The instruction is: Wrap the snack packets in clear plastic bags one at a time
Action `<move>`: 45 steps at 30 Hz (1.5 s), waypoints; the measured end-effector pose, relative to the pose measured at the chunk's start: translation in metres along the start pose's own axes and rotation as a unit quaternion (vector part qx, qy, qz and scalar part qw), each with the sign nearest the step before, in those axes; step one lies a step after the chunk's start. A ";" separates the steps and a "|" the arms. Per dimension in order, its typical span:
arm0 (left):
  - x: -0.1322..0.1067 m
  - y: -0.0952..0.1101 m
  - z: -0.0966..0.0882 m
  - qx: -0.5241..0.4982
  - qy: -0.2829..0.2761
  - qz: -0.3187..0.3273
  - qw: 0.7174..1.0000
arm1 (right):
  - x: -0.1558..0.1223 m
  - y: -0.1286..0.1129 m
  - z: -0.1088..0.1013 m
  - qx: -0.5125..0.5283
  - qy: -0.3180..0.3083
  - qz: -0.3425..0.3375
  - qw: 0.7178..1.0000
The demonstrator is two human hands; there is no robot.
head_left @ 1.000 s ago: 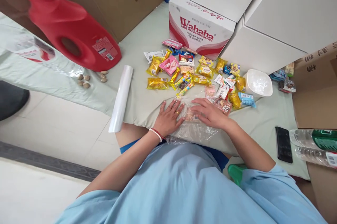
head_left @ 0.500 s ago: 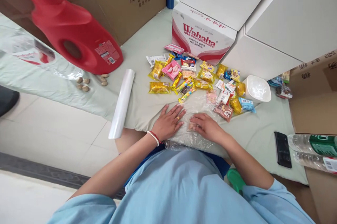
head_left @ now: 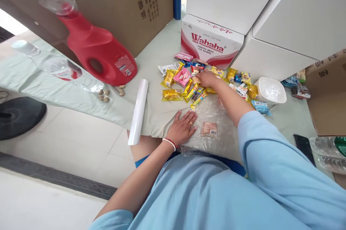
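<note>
My left hand (head_left: 183, 127) lies flat, fingers spread, on a sheet of clear plastic film (head_left: 218, 143) at the table's near edge. A small pink snack packet (head_left: 209, 129) lies on that film just right of the hand. My right hand (head_left: 205, 78) is stretched out over the pile of snack packets (head_left: 173, 94), with its fingers curled on a small pale packet (head_left: 195, 79) in the middle of the pile.
A white roll of film (head_left: 138, 111) lies left of the snacks. A red jug (head_left: 100, 57), a clear bottle (head_left: 54, 65) and some nuts (head_left: 104, 95) are at the left. A Wahaha box (head_left: 211, 44), a white bowl (head_left: 271, 90) and a black phone (head_left: 304, 144) are also nearby.
My right hand left the film and reached forward into the snack pile, closing on a packet. The pink packet now lies uncovered on the film. My left hand stayed flat.
</note>
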State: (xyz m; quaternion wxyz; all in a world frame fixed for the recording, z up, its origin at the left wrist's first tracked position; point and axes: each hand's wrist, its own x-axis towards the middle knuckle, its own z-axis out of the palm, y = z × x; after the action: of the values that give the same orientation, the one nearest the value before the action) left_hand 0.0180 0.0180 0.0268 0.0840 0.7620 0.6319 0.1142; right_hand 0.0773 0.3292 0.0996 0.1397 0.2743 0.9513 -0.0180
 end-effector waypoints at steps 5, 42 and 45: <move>0.000 0.000 0.000 -0.013 0.006 -0.002 1.000 | -0.033 0.002 -0.006 0.059 0.115 0.063 0.990; 0.001 0.000 0.000 -0.002 0.003 -0.007 1.000 | -0.249 -0.086 0.073 0.246 0.114 0.168 0.948; 0.001 0.001 0.000 -0.007 0.004 -0.007 1.000 | -0.254 -0.091 0.075 0.217 0.181 0.124 0.951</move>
State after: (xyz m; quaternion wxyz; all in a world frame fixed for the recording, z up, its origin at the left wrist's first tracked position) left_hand 0.0187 0.0189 0.0269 0.0876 0.7566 0.6365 0.1213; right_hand 0.2544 0.1126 0.0937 -0.0969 0.4126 0.8922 -0.1562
